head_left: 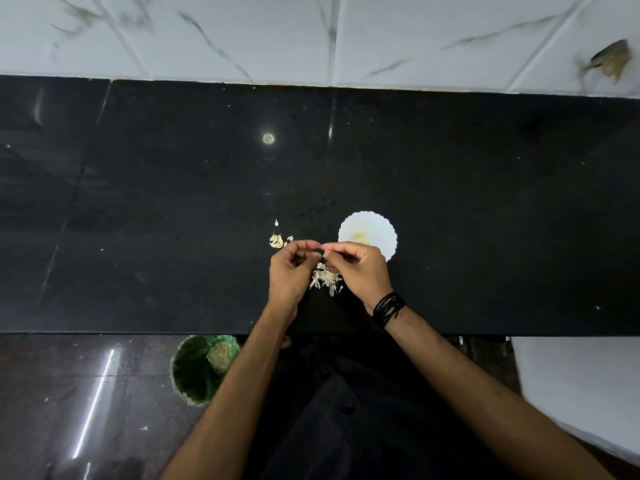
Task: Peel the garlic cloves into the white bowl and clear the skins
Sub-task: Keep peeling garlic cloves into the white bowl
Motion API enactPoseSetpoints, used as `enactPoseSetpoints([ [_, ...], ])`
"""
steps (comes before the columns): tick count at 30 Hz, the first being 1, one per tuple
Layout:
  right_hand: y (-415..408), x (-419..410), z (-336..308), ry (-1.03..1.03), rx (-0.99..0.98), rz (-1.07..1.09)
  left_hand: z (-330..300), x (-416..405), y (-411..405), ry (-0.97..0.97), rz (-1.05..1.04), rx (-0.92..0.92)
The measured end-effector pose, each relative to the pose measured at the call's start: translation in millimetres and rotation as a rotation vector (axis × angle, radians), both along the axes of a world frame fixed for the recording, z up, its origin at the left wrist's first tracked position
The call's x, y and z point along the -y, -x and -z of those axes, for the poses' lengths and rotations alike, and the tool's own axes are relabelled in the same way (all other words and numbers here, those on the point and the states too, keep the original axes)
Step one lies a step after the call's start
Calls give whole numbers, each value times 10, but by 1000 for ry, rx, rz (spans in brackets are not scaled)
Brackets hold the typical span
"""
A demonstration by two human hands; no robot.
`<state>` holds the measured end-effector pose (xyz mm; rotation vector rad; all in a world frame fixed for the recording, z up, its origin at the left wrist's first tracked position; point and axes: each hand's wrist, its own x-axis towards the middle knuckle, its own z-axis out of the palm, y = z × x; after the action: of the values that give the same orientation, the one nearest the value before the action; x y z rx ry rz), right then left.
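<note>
We see both hands meeting above the black surface [138, 202], the left hand [289, 271] and right hand [360, 270] pinching something small between their fingertips. A pile of skins [325, 280] lies beneath them, unpeeled garlic cloves [277, 241] just left, the white bowl [367, 233] just behind the right hand, a green bin [197, 370] on the floor.

Glossy black stone counter [138, 202]; papery garlic skins [325, 280].

home kitchen, black granite counter [173, 202], marble-look wall tiles [242, 29], green bin [194, 375]
</note>
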<state>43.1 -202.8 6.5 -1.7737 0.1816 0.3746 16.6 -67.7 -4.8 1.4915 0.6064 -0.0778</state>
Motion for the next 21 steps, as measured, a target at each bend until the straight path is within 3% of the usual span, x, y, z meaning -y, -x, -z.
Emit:
enactPoseSetpoints([
  [4,-31,12,-39,-209,-151,65,-3,18,-2,-26,-11,16],
  [16,-213,188,-153,-538,-342,193,-3,35,-32,-235,20,-15],
  [19,-288,312,-170,-526,-309,211,-12,68,-29,-234,28,-34],
  [21,-341,400,-170,-391,-221,180,-20,92,-30,-240,23,-45],
])
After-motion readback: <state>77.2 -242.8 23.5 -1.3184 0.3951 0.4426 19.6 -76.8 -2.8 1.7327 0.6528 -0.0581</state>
